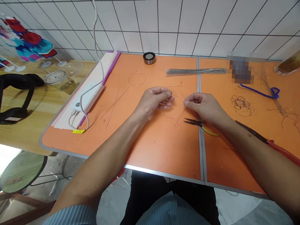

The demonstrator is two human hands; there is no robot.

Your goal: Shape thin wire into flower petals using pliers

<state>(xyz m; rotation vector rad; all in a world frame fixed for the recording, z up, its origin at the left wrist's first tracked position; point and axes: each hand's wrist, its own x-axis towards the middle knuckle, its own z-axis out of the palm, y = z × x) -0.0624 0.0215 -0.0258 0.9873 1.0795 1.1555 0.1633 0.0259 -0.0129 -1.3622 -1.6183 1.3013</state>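
Note:
My left hand [156, 101] and my right hand [201, 105] hover just above the orange table [160, 148], both pinched on a thin wire loop [172, 116] that curves down between them. The fingers of each hand are pressed together on the wire. Small pliers with yellow handles [201, 125] lie just below my right hand. A finished wire ring [137, 79] lies farther back on the left.
A bundle of straight wires [194, 72], a small round metal tin [149, 58], a wire flower shape [242, 106], a blue cord [260, 91] and red-handled pliers [279, 148] lie on the table. A white power strip [89, 95] sits at the left edge. Loose straight wires [112, 106] lie left.

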